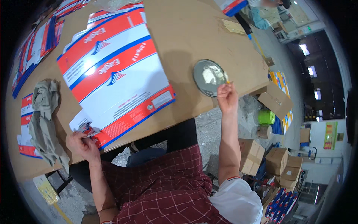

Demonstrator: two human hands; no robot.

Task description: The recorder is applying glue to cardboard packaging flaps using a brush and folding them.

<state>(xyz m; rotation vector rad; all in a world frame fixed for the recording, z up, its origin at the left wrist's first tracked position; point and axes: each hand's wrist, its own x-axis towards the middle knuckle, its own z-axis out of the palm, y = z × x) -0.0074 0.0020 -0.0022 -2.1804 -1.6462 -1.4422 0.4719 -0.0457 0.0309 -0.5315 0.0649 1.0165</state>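
1. At eight o'clock, my left hand (84, 143) is closed on the bent corner flap (91, 130) of a flat printed carton (130, 86), red, white and blue.
2. Toward ten o'clock, that carton spreads over the brown tabletop (179, 41). I judge it light, fairly stiff across its panels, softer at its creases, with a slick face that could slide; I'd hold it lightly by flap or near edge, lest it crumple.
3. Between two and three o'clock, my right hand (227, 96) seems to pinch a small yellowish piece (228, 81), too tiny for me to identify.
4. Just beyond, toward one o'clock, a round grey dish (201, 86) carries white paste (208, 75), probably soft and smeary.
5. Farther out lie a grey cloth (41, 100) at nine and stacked cartons (37, 48) near ten.
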